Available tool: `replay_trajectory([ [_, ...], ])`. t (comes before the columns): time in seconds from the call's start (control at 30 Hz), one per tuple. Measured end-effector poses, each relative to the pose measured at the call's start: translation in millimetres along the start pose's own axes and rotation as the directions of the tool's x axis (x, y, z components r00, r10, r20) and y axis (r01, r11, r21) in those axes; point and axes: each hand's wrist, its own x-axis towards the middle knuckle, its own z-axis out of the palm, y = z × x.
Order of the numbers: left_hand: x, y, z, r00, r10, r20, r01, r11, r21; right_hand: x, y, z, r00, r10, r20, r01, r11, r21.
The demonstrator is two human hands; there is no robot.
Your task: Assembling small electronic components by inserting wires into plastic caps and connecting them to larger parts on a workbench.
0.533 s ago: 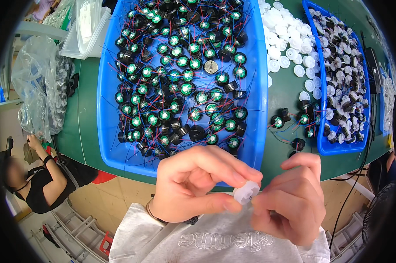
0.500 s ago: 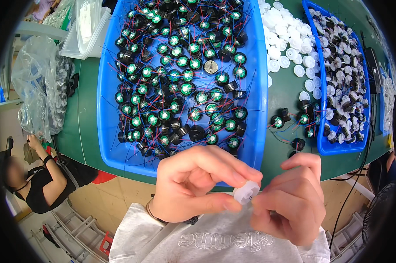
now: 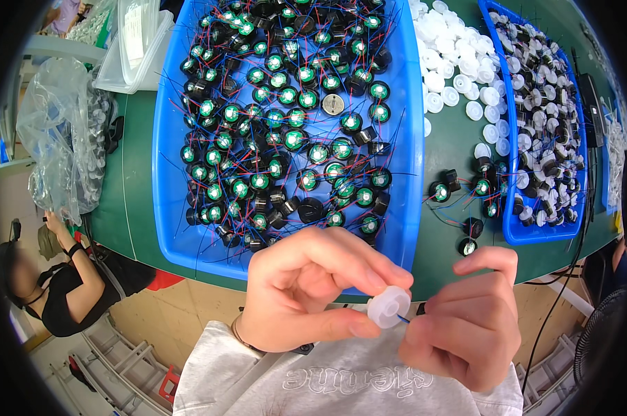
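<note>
Plastic bags [image 3: 60, 132] bunched at the counter's [image 3: 136, 201] left edge, a clear box [image 3: 136, 41] behind. Big blue tray [image 3: 171, 173] holds black round parts with green faces and red-blue wires. Left hand [image 3: 306, 295], just below the tray's near rim, pinches a white cap [image 3: 389, 307] between thumb and fingertips, grip closed on it. Right hand [image 3: 466, 322] touches the cap's right side, fingers curled shut on what looks like a thin blue wire [image 3: 401, 319]; too small to be sure. To do it well: keep the cap steady, feed gently. Loose white caps [image 3: 452, 76] and a second blue tray [image 3: 535, 232] lie right.
</note>
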Motion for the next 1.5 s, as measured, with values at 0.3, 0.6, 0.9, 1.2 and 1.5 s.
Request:
replay_trajectory([
  [0.3,-1,1,3,0.999,-0.017,-0.039,0.017,1.000,-0.009,-4,1,0,0.999,-0.051,0.016,0.052,0.994,-0.092],
  [0.6,-4,1,-1,0.999,-0.046,0.001,0.045,0.979,-0.196,-3,7,9,0.984,-0.154,-0.094,0.145,0.985,-0.095],
  [0.9,-4,1,0,0.999,-0.048,0.006,0.048,0.978,-0.205,-2,5,5,0.991,-0.130,-0.041,0.127,0.990,-0.062],
  [1.2,-4,4,0,0.997,-0.074,0.000,0.072,0.977,-0.203,-2,3,0,0.993,-0.118,0.014,0.118,0.992,-0.044],
  [1.5,-4,5,0,0.995,-0.096,0.002,0.095,0.978,-0.188,-2,5,1,0.991,-0.131,0.023,0.132,0.990,-0.038],
])
